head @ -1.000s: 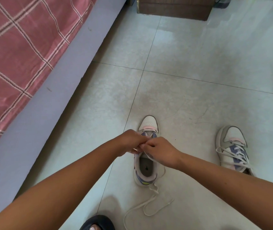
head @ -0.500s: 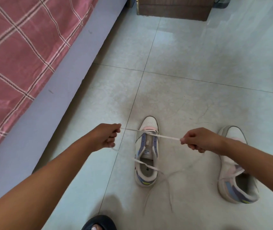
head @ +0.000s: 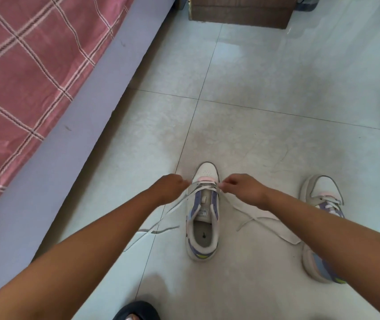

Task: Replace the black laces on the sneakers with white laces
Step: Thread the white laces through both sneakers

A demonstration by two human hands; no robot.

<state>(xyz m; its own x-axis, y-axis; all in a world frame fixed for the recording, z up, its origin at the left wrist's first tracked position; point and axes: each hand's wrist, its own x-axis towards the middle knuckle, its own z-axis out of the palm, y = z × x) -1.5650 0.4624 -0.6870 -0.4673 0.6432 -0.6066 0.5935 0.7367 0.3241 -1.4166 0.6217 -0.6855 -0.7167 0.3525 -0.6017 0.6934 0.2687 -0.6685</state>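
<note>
A white sneaker [head: 204, 239] with blue and pink trim stands on the floor, toe pointing away. A white lace [head: 253, 219] runs through its front eyelets, and both loose ends trail over the tiles on either side. My left hand [head: 169, 187] pinches the lace at the shoe's left front. Opposite it, my right hand [head: 242, 188] pinches the lace at the right front. A second sneaker [head: 323, 197], laced in white, stands to the right, partly hidden by my right forearm. No black lace shows.
A bed [head: 34, 72] with a pink checked cover and a grey base runs along the left. A dark wooden cabinet [head: 240, 10] stands at the back. A black slipper [head: 136, 311] shows at the bottom edge. Pale floor tiles [head: 277, 88] stretch ahead.
My hands first moved apart, pulling the lace taut sideways, then came back in to the front eyelets. The loose lace ends now lie spread on both sides of the shoe.
</note>
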